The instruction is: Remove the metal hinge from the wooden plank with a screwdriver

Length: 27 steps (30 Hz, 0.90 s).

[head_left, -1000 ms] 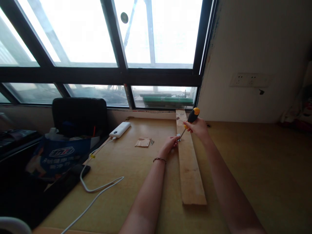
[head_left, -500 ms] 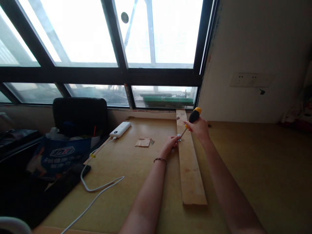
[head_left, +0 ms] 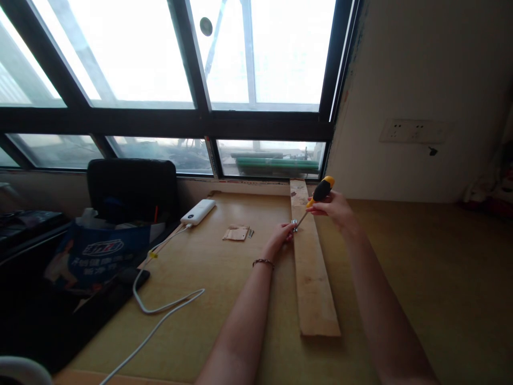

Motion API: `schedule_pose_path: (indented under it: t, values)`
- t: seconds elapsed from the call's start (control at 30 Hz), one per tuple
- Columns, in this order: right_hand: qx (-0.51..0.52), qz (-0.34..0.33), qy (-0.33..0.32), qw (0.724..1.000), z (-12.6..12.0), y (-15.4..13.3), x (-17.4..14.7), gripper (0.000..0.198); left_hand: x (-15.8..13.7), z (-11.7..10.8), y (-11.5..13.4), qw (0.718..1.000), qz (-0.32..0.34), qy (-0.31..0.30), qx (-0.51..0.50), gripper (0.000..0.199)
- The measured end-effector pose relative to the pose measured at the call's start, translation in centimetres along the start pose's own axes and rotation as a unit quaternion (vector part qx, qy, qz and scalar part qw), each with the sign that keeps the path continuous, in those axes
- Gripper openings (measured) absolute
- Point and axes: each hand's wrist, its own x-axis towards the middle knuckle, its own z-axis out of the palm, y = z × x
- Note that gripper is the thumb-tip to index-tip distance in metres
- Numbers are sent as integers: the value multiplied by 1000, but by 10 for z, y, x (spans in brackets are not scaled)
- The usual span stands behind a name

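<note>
A long wooden board (head_left: pixel 315 275) lies on the table, its far end near the window. On the board's left edge sits a small shiny metal piece, perhaps a hinge (head_left: pixel 294 225). My left hand (head_left: pixel 281 237) pinches that piece against the edge; a bracelet circles the wrist. My right hand (head_left: pixel 334 207) grips a black and yellow screwdriver (head_left: pixel 321 189) by the lower handle. The screwdriver leans up to the right, its shaft pointing down to the metal piece. Whether the tip sits in a screw is too small to tell.
Left of the board lie a flat wooden piece (head_left: pixel 235 232) and a few small screws (head_left: pixel 250 233). A white power bank (head_left: pixel 197 212) with a white cable (head_left: pixel 160 311) rests farther left. A black chair (head_left: pixel 132 187) and a blue bag (head_left: pixel 100 251) stand beside the table (head_left: pixel 224 278).
My right hand has shifted slightly right and its fingers have moved around the screwdriver handle, which now leans a little more to the right. My left hand stays in place.
</note>
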Motion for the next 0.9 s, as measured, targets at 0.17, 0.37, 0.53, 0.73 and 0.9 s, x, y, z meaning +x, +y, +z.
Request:
schedule_pose_path:
  t: [0.17, 0.37, 0.53, 0.73, 0.9]
  values:
    - [-144, -49, 109, 982, 8, 1, -1, 32, -1, 2, 2, 1000, -6, 6, -7, 30]
    - [-236, -92, 192, 948, 16, 8, 1, 47, -1, 2, 1, 1000, -11, 2, -12, 30]
    - [-123, -40, 63, 990, 7, 2, 1, 50, 2, 1, -1, 1000, -14, -1, 5, 30]
    - [-82, -52, -8, 995, -2, 1, 1, 41, 2, 3, -1, 1000, 1, 14, 6, 29]
    - [-260, -111, 161, 946, 7, 5, 3, 46, 1, 4, 0, 1000, 0, 22, 4, 28]
